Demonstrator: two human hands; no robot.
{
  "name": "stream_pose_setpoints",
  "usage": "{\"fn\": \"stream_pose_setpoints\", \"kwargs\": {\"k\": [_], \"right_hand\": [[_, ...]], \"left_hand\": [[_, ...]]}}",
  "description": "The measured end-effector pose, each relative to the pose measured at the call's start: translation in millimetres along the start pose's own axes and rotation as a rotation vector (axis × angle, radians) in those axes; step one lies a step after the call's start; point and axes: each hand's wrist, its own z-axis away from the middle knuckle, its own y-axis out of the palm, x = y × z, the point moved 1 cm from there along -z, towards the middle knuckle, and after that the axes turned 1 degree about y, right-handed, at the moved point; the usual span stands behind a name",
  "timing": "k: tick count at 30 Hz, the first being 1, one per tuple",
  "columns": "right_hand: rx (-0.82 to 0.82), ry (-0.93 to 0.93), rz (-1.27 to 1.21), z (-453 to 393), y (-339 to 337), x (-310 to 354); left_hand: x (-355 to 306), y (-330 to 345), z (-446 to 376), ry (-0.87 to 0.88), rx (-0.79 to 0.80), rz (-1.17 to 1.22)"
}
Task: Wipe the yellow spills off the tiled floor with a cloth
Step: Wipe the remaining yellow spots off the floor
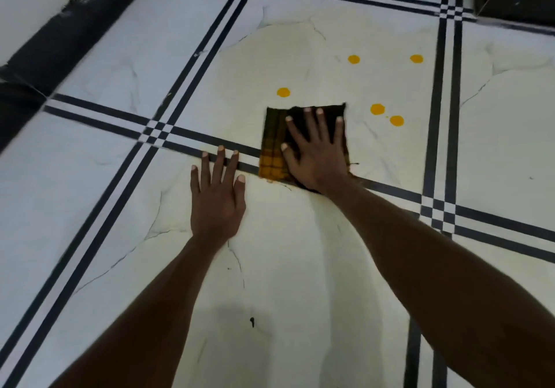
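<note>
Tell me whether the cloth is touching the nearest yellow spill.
Apart. The head view shows bare white tile between the cloth and the nearest yellow spill.

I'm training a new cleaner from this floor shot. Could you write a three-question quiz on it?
1. How many yellow spills remain on the floor, ignoring the tiny speck?
2. True or false: the left hand presses the cloth.
3. Which part of the cloth looks stained yellow? A) the edge nearest the spills B) the corner nearest the person C) no part

Key: 1. Five. 2. False; the right hand lies flat on it, while the left rests on bare tile. 3. B.
</note>
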Motion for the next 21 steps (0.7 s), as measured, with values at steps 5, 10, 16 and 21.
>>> {"fn": "stream_pose_setpoints", "kwargs": {"k": [5, 10, 16, 21], "right_hand": [[0.078, -0.346, -0.002, 87, -1, 19], [0.07, 0.106, -0.038, 163, -21, -63], [0.075, 0.027, -0.123, 189, -5, 64], [0.032, -0.098, -0.079, 41, 1, 37]], "left_hand": [[0, -5, 2, 0.016, 0.017, 0.012], [-4, -8, 3, 0.008, 0.01, 0.009], [-5, -8, 1, -0.014, -0.057, 0.131], [-1, -8, 5, -0.076, -0.152, 0.297]]}}
